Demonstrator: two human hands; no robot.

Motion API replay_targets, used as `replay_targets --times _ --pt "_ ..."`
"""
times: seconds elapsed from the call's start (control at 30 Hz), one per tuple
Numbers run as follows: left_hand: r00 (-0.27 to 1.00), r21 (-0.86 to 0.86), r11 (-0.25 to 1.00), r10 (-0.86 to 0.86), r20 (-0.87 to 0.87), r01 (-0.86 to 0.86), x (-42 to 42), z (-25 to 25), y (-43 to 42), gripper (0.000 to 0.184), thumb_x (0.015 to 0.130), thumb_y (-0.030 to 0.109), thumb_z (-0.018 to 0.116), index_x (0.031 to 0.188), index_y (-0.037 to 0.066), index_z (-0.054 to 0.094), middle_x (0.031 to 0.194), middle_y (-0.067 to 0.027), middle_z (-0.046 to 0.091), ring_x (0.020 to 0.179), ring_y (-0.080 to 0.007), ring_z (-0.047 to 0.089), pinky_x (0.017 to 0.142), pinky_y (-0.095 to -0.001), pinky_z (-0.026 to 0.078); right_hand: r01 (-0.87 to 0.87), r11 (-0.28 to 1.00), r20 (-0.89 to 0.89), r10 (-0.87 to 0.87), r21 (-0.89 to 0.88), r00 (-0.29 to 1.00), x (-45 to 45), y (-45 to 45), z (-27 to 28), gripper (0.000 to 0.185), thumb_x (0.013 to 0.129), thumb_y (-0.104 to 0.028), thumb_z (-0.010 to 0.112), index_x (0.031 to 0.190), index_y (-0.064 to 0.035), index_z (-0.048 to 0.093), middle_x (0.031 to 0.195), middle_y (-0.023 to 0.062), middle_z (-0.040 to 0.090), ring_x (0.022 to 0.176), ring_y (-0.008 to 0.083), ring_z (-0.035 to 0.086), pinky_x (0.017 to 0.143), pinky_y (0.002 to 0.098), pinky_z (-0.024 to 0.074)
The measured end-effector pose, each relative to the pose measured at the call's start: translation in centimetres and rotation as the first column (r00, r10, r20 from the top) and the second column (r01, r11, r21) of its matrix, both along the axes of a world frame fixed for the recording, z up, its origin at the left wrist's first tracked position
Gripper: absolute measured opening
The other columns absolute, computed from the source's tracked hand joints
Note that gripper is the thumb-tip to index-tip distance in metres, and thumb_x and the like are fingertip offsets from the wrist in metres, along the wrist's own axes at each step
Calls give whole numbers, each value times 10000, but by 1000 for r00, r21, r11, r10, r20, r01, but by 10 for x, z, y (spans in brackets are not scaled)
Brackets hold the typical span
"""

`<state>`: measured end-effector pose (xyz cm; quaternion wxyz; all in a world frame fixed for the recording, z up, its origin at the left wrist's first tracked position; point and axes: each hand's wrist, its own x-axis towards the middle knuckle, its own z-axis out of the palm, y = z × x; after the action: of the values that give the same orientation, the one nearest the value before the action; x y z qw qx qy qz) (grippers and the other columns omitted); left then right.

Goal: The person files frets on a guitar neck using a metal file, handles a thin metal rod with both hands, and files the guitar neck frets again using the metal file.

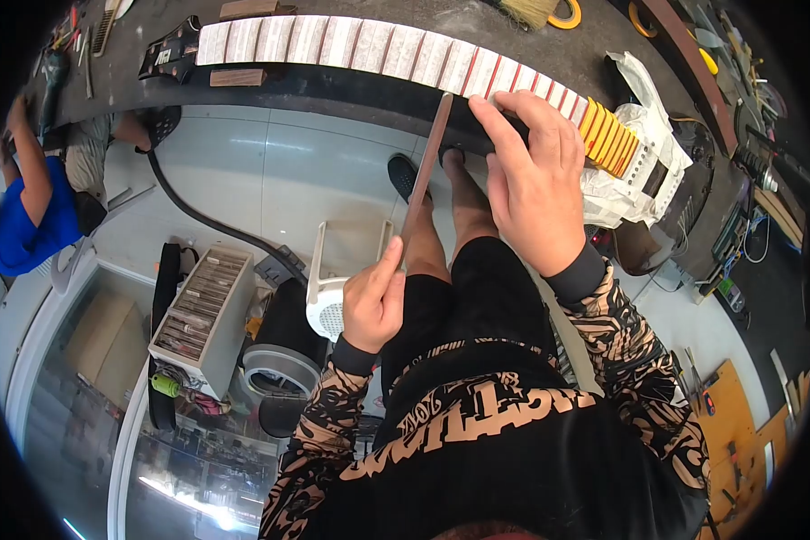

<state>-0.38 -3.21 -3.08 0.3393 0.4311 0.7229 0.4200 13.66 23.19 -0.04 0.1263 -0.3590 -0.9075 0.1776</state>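
With our left hand (372,301) gripping the file (426,175) — its tip at the edge of the taped guitar neck (360,43) lying along the table (574,56) — and our right hand (542,180) open, fingertips at that same edge, we should probably keep each stroke light and level.

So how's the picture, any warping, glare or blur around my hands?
Head view: strong fisheye bend, black corners, the taped guitar neck arcing across the top; head view: bright glare on the glass surface, lower left; head view: left hand, slim tool and right hand look fairly sharp.
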Motion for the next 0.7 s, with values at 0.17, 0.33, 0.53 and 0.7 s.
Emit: replay_targets --times 0.17,0.33,0.53,0.7 --pt "999 22 1000 4 36 -5 1 -5 4 647 1019 -98 722 1653 11 658 815 -153 693 646 -301 635 672 -393 545 -4 1000 9 4 2 1000 0 0 1 787 851 64 722 1594 -194 675 1539 34 605 1497 309 548 1273 519 398" --pt "994 -4 1000 10 112 -10 0 2 19 640 1034 -95 715 1661 7 650 818 -150 693 655 -295 637 685 -380 541 2 1000 18 -2 -24 1000 0 0 4 800 839 49 741 1598 -194 673 1545 34 606 1501 312 546 1277 518 397" --pt "994 156 987 23 111 -41 -14 0 162 596 1100 -37 675 1685 69 637 812 -191 660 675 -319 648 677 -402 532 -2 1000 10 2 -5 1000 0 0 2 795 845 46 745 1600 -189 672 1536 42 616 1487 320 557 1272 518 403" --pt "999 92 996 2 -37 1 0 1 69 632 1044 -86 715 1661 45 662 837 -208 696 693 -365 679 672 -441 550 -15 1000 -5 15 -5 1000 -1 1 3 778 854 49 741 1593 -184 679 1539 43 616 1477 321 561 1260 520 408"
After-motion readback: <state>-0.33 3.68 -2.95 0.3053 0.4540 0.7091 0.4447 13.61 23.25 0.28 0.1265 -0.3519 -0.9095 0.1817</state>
